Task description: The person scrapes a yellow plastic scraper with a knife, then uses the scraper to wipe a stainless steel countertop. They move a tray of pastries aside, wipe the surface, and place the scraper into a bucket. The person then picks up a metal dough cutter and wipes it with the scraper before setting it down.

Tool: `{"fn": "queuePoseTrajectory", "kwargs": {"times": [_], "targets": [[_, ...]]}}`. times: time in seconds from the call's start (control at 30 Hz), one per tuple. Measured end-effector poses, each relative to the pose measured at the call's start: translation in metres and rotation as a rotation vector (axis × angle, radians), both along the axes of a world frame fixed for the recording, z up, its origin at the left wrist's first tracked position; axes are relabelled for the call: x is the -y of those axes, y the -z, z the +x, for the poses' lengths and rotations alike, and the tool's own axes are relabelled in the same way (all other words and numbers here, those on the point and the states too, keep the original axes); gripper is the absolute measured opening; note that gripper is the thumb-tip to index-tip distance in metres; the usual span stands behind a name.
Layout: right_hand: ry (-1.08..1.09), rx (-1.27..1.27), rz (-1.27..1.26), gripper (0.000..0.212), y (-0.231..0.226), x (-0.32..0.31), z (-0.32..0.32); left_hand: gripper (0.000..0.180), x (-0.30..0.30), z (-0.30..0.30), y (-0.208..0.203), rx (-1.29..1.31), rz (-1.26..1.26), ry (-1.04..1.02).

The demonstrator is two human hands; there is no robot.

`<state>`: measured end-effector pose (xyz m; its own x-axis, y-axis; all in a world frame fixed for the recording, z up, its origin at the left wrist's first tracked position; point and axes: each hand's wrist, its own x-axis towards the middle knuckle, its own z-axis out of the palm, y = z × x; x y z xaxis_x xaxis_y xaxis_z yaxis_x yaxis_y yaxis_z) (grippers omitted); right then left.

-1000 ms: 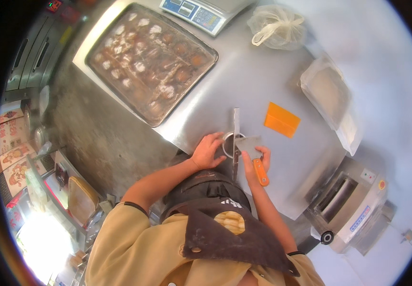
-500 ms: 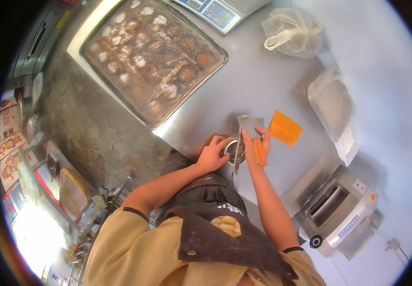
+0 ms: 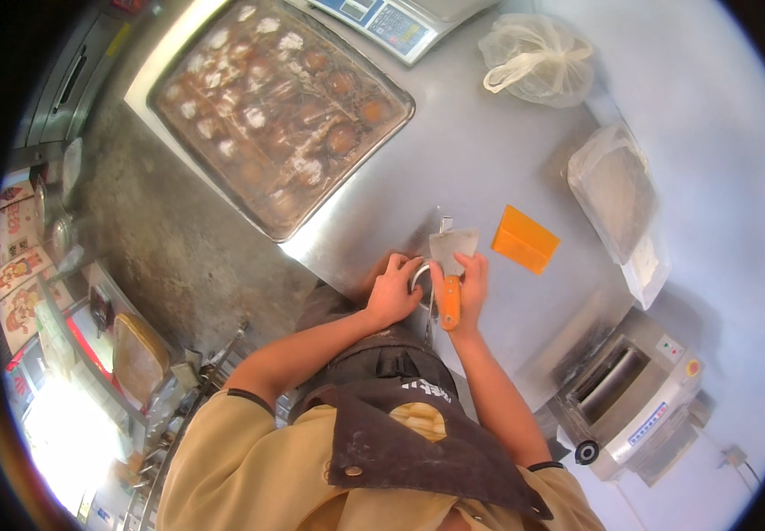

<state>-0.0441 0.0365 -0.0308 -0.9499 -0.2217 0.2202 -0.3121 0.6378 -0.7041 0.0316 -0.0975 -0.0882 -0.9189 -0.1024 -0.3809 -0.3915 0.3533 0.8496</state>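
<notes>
At the table edge in front of my body, my left hand (image 3: 393, 294) curls its fingers round a round, white-rimmed thing (image 3: 419, 276), mostly hidden by the hands. Close beside it, my right hand (image 3: 469, 292) grips a scraper with a flat metal blade (image 3: 453, 245) and an orange handle (image 3: 451, 305). The blade points away from me. A narrow metal strip (image 3: 445, 223) runs lengthwise under or beside the right hand, partly covered; its kind is unclear. To the right of the hands lies a flat orange plastic scraper (image 3: 525, 239).
A large tray (image 3: 347, 183) of brown rounds under clear film stands at the far left. A scale (image 3: 400, 31) and a tied plastic bag (image 3: 537, 62) are at the back. A plastic-covered container (image 3: 613, 190) sits right, with a metal machine (image 3: 635, 389) nearer.
My right hand has moved slightly left and nearer me with the scraper, whose blade now faces up more. The metal strip shows less of its face. My left hand has barely moved.
</notes>
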Motion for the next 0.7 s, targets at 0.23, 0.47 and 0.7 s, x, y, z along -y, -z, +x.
{"fn": "queuePoseTrajectory", "kwargs": {"times": [0.23, 0.47, 0.7], "targets": [[0.045, -0.023, 0.052, 0.037, -0.014, 0.022, -0.040, 0.056, -0.007, -0.001, 0.001, 0.020, -0.066, -0.025], [-0.020, -0.068, 0.020, 0.041, -0.028, -0.006, -0.007, 0.052, -0.006, -0.008, -0.005, 0.044, -0.104, -0.092], [0.314, 0.105, -0.256, 0.036, -0.045, -0.041, 0.027, 0.041, 0.008, -0.023, 0.007, 0.322, 0.440, -0.202]]}}
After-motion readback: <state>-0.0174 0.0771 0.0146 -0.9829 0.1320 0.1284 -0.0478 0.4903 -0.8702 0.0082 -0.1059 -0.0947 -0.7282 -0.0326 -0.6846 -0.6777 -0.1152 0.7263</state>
